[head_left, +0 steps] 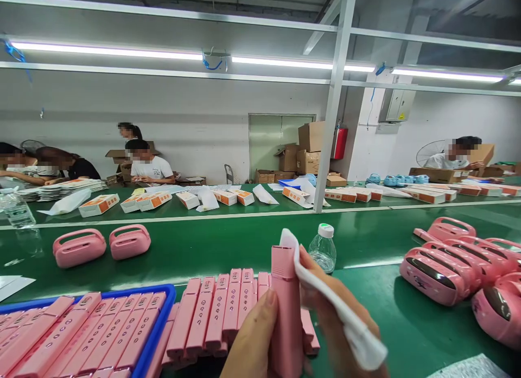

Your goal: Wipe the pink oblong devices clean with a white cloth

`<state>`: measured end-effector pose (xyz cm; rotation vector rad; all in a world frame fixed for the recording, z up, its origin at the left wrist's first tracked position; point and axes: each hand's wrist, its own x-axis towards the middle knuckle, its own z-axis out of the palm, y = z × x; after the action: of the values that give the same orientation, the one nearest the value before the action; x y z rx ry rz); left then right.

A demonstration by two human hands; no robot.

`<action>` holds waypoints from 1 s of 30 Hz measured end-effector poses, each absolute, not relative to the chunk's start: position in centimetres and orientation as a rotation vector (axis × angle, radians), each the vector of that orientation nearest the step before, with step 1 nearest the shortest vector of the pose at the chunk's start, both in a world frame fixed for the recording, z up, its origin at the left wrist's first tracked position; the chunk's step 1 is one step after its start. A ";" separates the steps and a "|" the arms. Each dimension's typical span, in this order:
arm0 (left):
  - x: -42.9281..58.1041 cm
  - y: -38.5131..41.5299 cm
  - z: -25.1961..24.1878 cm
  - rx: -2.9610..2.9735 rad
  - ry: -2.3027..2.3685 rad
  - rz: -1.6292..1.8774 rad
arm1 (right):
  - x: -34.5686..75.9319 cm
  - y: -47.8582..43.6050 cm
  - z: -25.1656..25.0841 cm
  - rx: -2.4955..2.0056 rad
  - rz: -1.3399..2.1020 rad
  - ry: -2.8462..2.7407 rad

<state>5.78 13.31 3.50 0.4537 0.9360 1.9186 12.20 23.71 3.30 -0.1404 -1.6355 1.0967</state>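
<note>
My left hand (250, 337) is closed around a long pink bar-shaped device (285, 302), holding it upright at the bottom centre. My right hand (334, 318) presses a white cloth (344, 310) against the device's right side and top. Just behind my hands lies a row of several more pink bars (222, 310) on the green belt. A blue tray (160, 324) at the bottom left holds several more of them.
A small clear water bottle (323, 248) stands on the green conveyor (228, 237) behind my hands. Pink handled cases sit at left (101, 245) and pile up at right (456, 264). Orange-white boxes (100, 204) line the far belt, where other people sit working. A steel post (334, 101) rises mid-right.
</note>
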 end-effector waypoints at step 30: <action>4.9 14.0 3.3 0.223 0.731 1.942 | 11.5 24.2 2.0 0.052 1.332 -1.904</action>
<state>4.92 13.99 3.29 0.2228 0.7306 1.9416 11.45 24.22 2.04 0.0521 -1.9043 1.3322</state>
